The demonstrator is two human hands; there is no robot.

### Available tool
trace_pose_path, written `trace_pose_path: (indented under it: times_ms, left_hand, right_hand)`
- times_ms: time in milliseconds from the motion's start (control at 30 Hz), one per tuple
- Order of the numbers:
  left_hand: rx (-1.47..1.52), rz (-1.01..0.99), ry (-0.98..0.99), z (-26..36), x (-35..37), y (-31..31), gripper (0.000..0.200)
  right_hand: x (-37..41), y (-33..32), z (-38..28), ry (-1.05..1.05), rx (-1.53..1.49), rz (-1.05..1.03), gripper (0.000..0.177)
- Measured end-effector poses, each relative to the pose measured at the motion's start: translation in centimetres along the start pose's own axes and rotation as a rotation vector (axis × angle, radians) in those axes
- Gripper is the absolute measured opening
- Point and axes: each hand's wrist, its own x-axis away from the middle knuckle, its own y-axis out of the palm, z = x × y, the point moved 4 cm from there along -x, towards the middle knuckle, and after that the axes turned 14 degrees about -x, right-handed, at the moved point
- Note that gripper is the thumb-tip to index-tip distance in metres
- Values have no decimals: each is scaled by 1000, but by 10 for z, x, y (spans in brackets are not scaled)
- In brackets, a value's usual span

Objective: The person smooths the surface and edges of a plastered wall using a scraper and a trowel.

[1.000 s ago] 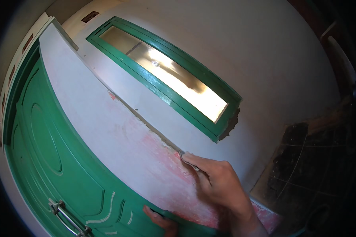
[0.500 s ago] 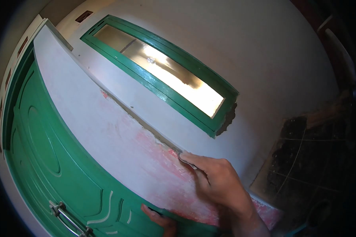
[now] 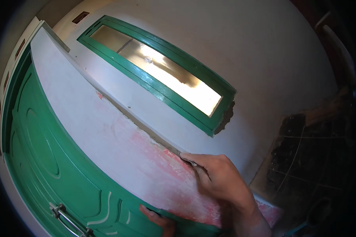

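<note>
My right hand [image 3: 219, 177] is closed on a thin, flat piece whose edge shows at the fingertips. It presses against the upper edge of a white wall strip [image 3: 106, 134], where pink and red patches [image 3: 178, 162] show through. Lower down, my left hand [image 3: 156, 219] lies by the strip's bottom edge and the green door [image 3: 59, 150]; its fingers are partly visible, and whether they hold anything is unclear.
Above is a window [image 3: 162, 71] in a green frame, with broken plaster [image 3: 227, 118] at its lower right corner. A metal door handle [image 3: 67, 221] is at the lower left. Dark tiles [image 3: 304, 158] cover the wall at right.
The view has shifted slightly, moving the window and wall a little to the left. My right hand keeps its grip at the strip's edge, and more red shows just left of the fingertips.
</note>
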Motion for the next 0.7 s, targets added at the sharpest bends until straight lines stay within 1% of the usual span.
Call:
trace_pose_path:
  times_ms: [33, 133, 200, 233, 300, 367, 400, 467, 533, 567, 633, 700]
  left_hand:
    - [-50, 11, 29, -1, 2, -1, 86]
    - [-231, 60, 130, -5, 7, -1, 89]
    - [-388, 105, 219, -1, 6, -4, 92]
    - [-357, 55, 174, 3, 3, -6, 93]
    - [-292, -38, 79, 13, -3, -9, 97]
    - [-349, -27, 139, -8, 8, -8, 94]
    - [-377, -20, 170, -8, 8, -7, 93]
    - [-203, -132, 36, -12, 8, -8, 92]
    - [-174, -211, -4, -6, 7, -13, 90]
    - [-230, -239, 25, -2, 7, -16, 90]
    - [-200, -269, 1, 0, 10, -14, 90]
    - [-35, -273, -98, 0, 10, -11, 91]
  right_hand:
    - [1, -1, 1, 19, 13, -4, 44]
    - [-11, 19, 4, -88, -89, 107, 44]
    - [-13, 31, 6, -195, -43, 206, 39]
    - [-13, 33, 5, -254, -18, 253, 36]
    - [-1, 24, 4, -182, -25, 215, 36]
    - [15, 8, 2, -107, -13, 169, 35]
    - [24, 0, 0, -70, 2, 145, 35]
    - [29, -1, 1, -28, 3, 133, 35]
    - [28, 1, 4, -19, -18, 153, 36]
    - [22, 6, 5, -59, -39, 171, 36]
    - [3, 23, 3, -134, -80, 212, 37]
    - [-5, 31, 0, -174, -47, 219, 37]
